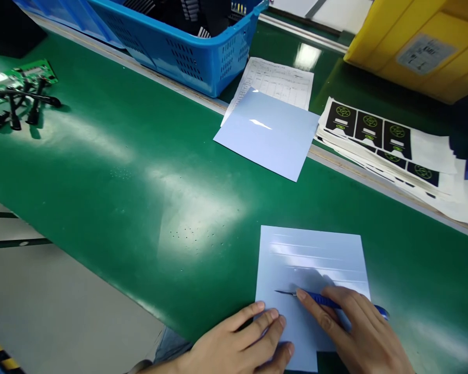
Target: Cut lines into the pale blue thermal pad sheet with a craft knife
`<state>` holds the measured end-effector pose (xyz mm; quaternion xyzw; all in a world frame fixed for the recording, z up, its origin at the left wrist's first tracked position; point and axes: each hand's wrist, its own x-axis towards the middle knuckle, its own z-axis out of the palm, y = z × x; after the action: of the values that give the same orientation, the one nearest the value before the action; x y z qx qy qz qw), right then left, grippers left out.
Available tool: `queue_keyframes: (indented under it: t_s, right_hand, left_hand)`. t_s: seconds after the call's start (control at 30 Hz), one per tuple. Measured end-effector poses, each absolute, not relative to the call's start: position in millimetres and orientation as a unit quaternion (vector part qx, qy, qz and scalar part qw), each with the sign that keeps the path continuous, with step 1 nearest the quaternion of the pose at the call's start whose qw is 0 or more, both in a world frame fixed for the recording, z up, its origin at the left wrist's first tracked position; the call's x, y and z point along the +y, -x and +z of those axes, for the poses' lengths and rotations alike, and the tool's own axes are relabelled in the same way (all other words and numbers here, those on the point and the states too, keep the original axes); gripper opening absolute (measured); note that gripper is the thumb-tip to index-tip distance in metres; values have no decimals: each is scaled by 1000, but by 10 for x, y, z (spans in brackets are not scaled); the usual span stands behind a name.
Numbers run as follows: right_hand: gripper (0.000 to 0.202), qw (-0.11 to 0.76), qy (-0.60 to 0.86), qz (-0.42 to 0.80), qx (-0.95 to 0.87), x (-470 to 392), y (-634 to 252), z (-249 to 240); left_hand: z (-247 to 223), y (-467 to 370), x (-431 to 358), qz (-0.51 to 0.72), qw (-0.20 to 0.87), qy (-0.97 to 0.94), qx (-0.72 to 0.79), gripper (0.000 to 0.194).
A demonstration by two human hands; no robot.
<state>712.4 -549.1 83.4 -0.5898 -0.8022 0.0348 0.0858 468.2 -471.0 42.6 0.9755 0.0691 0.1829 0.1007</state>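
Note:
A pale blue sheet [312,259] lies flat on the green belt [120,171] near the front edge. My left hand [242,343] presses flat on the sheet's lower left corner, fingers together. My right hand [354,332] grips a blue-handled knife [320,298], its thin blade tip resting on the sheet and pointing left. A second pale blue sheet [267,134] lies farther back, partly over a printed form [281,80].
A blue crate [179,52] stands at the back. A yellow bin [421,47] is at the back right. A stack of black-and-white label sheets [393,145] lies at right. A green circuit board with black cables [19,91] rests at far left.

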Motion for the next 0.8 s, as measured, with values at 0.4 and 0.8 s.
queue_keyframes:
  t_s: [0.4, 0.8]
  right_hand:
    - [49, 43, 642, 45, -764, -5655, -7418, 856]
    - [61, 50, 658, 28, -750, -5816, -7703, 904]
  left_hand:
    - [417, -4669, -4743, 188, 125, -970, 90, 31]
    - [508, -4663, -4685, 155, 126, -977, 73, 38]
